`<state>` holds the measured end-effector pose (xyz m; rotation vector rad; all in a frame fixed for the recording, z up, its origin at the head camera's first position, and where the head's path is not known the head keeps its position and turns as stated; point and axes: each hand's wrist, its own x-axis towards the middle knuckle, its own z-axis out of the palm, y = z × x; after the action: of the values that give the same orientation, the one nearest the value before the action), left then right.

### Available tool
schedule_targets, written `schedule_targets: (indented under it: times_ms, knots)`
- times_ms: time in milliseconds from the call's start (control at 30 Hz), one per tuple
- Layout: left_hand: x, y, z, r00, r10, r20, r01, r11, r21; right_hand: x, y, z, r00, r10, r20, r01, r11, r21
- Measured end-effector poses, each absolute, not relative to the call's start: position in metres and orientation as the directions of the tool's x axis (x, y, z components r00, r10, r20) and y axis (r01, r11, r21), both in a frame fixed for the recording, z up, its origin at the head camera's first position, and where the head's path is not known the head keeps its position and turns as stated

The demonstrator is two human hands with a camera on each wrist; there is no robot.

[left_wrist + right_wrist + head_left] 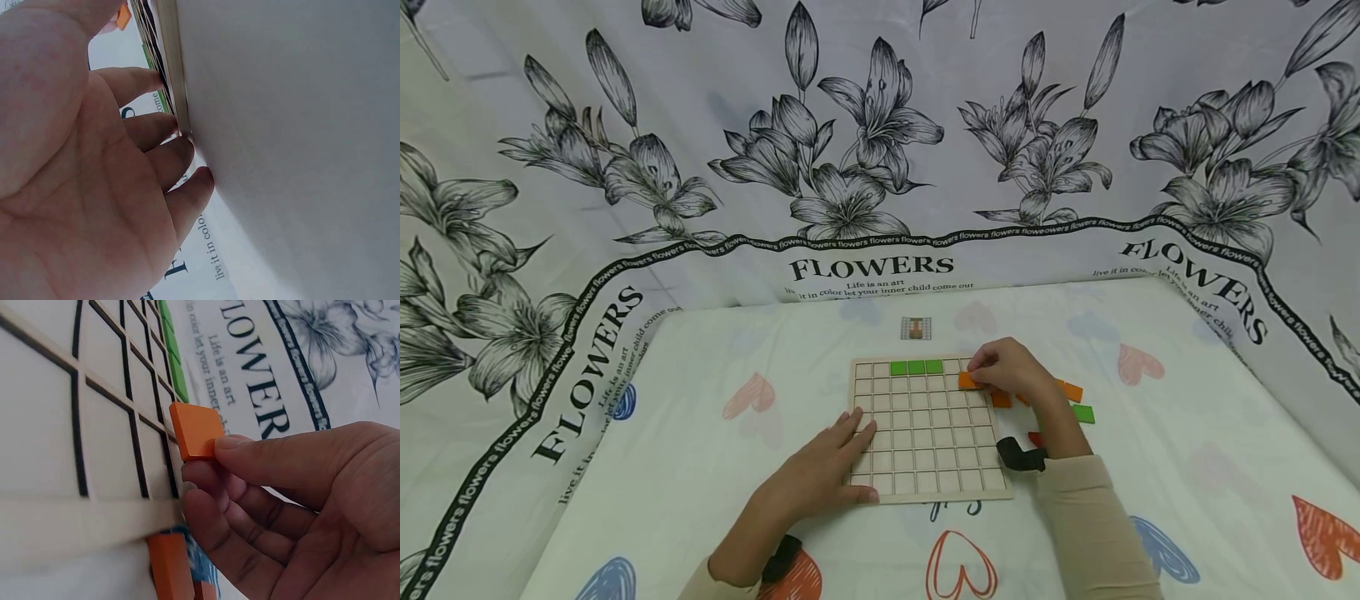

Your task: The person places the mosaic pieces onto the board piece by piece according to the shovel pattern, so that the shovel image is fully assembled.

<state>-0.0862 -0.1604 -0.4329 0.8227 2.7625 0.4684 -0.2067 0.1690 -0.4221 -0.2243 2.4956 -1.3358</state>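
A wooden grid board (pixel 925 450) lies on the cloth, with three green square tiles (pixel 917 367) sitting in its top row. Between thumb and fingers, my right hand (pixel 1011 367) pinches an orange square tile (pixel 197 431) over the board's upper right cells. In the right wrist view the tile is tilted. My left hand (pixel 823 462) rests along the board's left edge, fingers spread. The left wrist view shows its fingertips (pixel 203 178) against the board's side (pixel 172 56).
Loose orange tiles (pixel 1071 390), a green tile (pixel 1083 413) and a partly hidden red piece (pixel 1036 438) lie right of the board, some behind my right arm. A small picture card (pixel 916 328) lies beyond the board. A flower-printed curtain (pixel 865 150) hangs behind.
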Motion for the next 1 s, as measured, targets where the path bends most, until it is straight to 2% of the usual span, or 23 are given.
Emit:
schedule_targets:
  times_ms: [233, 533, 1000]
  knots:
    - [-0.086, -0.16, -0.432, -0.821, 0.559, -0.118, 0.489, 0.794, 0.361, -0.205, 0.147, -0.423, -0.947, -0.287, -0.143, -0.055, 0.584, -0.81]
    - [-0.086, -0.16, -0.431, -0.825, 0.551, -0.128, 0.476, 0.799, 0.369, -0.203, 0.127, -0.427, -0.948, -0.312, -0.066, -0.121, 0.544, -0.831]
    - [-0.086, -0.16, -0.431, -0.823, 0.556, -0.118, 0.479, 0.79, 0.383, -0.199, 0.101, -0.434, -0.951, -0.307, 0.042, -0.237, 0.633, -0.737]
